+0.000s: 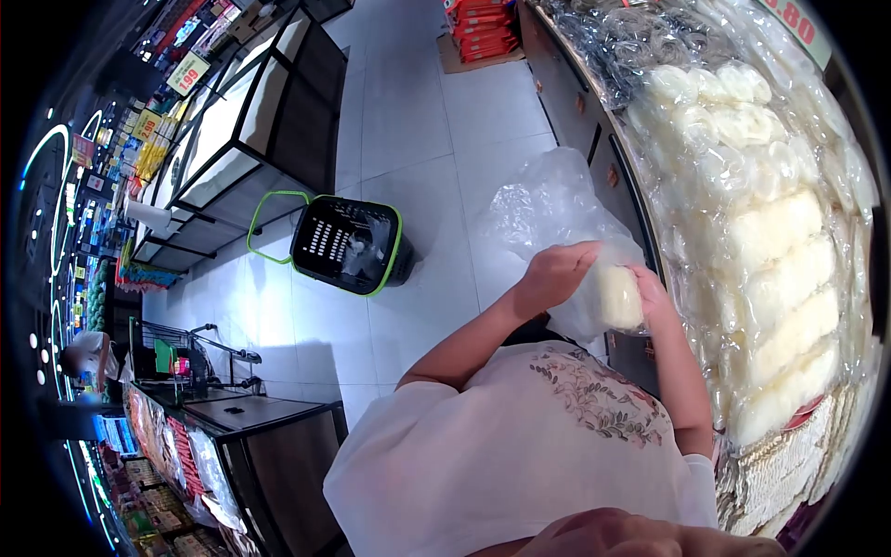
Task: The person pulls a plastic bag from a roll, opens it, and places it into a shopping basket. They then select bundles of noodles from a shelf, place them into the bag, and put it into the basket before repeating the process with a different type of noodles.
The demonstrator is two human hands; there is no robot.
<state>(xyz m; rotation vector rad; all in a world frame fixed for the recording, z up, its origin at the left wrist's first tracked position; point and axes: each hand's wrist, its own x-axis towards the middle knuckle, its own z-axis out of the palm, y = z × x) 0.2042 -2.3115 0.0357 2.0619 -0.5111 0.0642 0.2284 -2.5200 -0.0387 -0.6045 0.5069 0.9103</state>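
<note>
My left hand (559,272) is closed on a clear plastic bag (536,206), which billows out beyond my fingers over the floor. My right hand (655,295) grips the side of a pale, block-shaped bundle of dried noodles (620,297). Thin plastic surrounds the bundle, and the two hands are close together at chest height, just left of the display counter. Some of my right fingers are hidden behind the bundle.
To my right, the counter (603,139) carries rows of white noodle bundles (775,232) under clear wrap. A black shopping basket with a green rim (401,227) stands on the tiled floor. Shelving (255,121), a trolley (190,348) and a person (93,357) are at left.
</note>
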